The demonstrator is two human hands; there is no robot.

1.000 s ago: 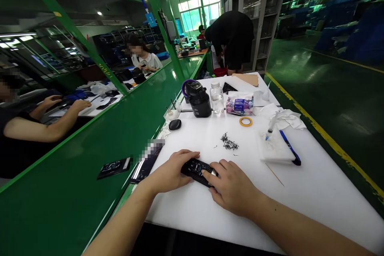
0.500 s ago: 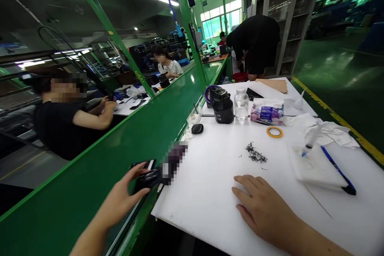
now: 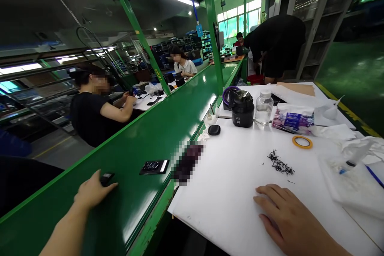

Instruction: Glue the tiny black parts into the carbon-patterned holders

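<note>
My left hand (image 3: 91, 193) reaches out over the green conveyor belt (image 3: 141, 136) with its fingers closed on a small black part (image 3: 107, 177) that lies against the belt. A second flat black part (image 3: 154, 166) lies on the belt just to the right of it. A blurred dark object (image 3: 187, 163) sits at the edge of the white table (image 3: 234, 176). On the table's near side, my right hand (image 3: 288, 220) lies flat and open, holding nothing. A small heap of tiny black pieces (image 3: 280, 165) lies just beyond its fingers.
At the table's far side stand a black jar (image 3: 242, 109), a clear bottle (image 3: 264, 108), a packet (image 3: 292, 119), a tape ring (image 3: 302, 141) and a white tray (image 3: 351, 184) with cloths. Seated people work across the belt (image 3: 96, 108); another person bends over behind the table (image 3: 279, 44).
My left hand carried the black part from the table's middle leftward onto the belt. My right hand let go of it and now lies flat. The view swung left.
</note>
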